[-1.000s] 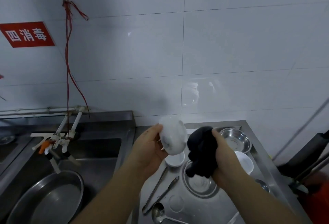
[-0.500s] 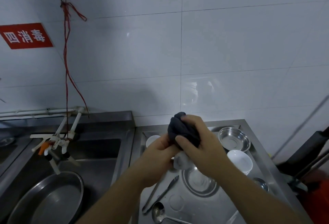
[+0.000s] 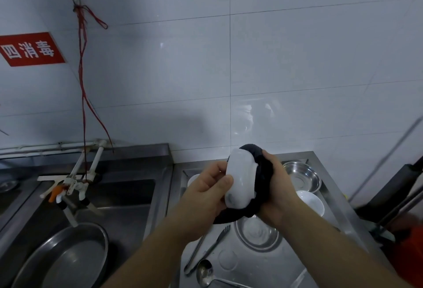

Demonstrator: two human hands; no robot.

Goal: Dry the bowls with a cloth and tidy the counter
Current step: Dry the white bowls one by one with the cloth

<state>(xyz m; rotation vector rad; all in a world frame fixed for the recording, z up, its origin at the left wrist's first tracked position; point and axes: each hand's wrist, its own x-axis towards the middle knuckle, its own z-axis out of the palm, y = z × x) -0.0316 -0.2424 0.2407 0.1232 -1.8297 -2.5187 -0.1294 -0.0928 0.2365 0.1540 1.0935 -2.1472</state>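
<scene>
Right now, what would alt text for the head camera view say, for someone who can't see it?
A person's left hand holds a small white bowl on edge while the right hand presses a dark cloth against it. Below them, a steel counter holds bowls and utensils, with a sink at left.

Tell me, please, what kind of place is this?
Probably the dishwashing area of a commercial kitchen. A stainless steel counter adjoins a deep steel sink, white tiles cover the wall, and a red sign reading "four, disinfect" marks a washing station.
</scene>
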